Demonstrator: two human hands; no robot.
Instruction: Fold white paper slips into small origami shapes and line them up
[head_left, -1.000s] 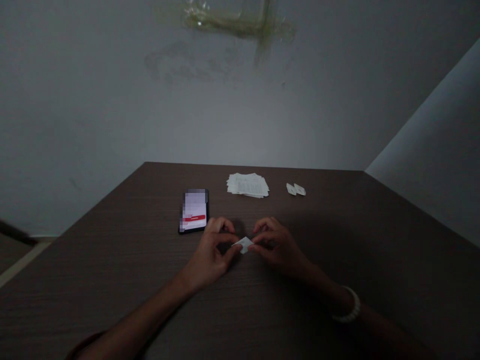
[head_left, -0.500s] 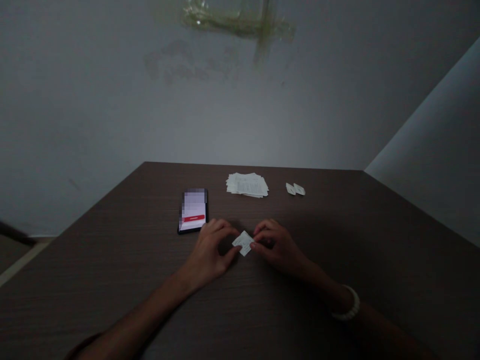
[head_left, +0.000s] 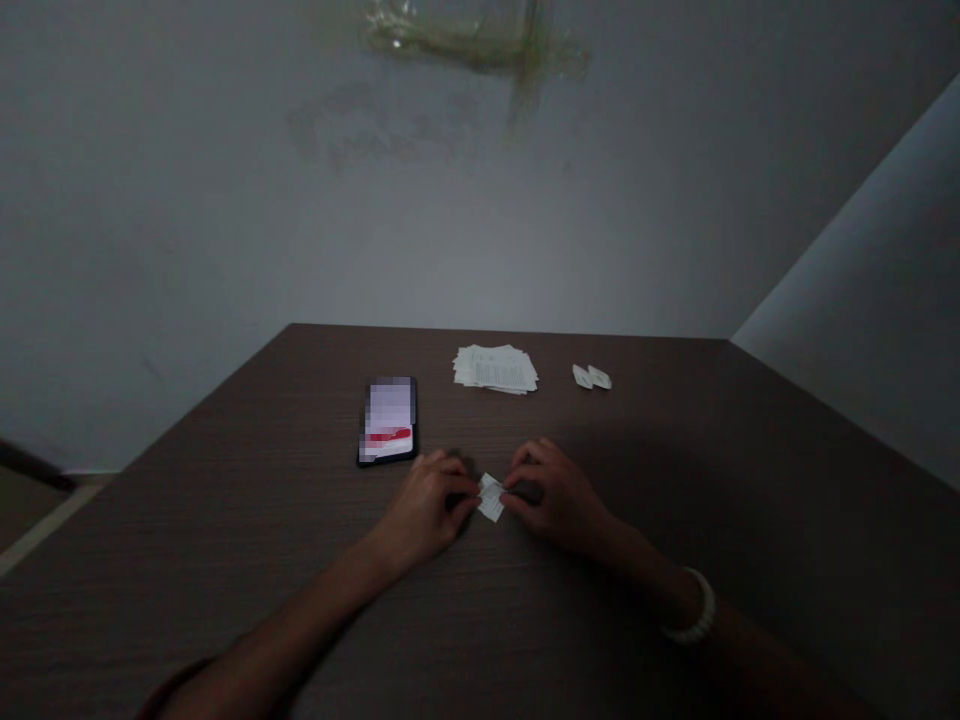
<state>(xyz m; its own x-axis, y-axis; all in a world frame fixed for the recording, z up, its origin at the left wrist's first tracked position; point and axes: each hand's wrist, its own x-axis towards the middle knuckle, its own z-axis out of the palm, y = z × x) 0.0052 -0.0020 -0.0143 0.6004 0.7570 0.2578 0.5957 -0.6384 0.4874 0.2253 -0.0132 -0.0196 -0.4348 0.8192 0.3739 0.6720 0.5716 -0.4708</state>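
Head view: small printed paper [head_left: 492, 498] pinched at opposite edges by left hand [head_left: 427, 505] and right hand [head_left: 561, 498], on or just above tabletop [head_left: 225, 540]. Judged light, thin, easily creased or torn; best taken by edges, lightly.

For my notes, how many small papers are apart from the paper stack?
3: first paper between left hand and right hand; second paper and third paper right of the stack. More may be hidden.

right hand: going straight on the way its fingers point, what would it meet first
Likely the small paper at its fingertips, then the left hand beyond; depth is hard to judge.
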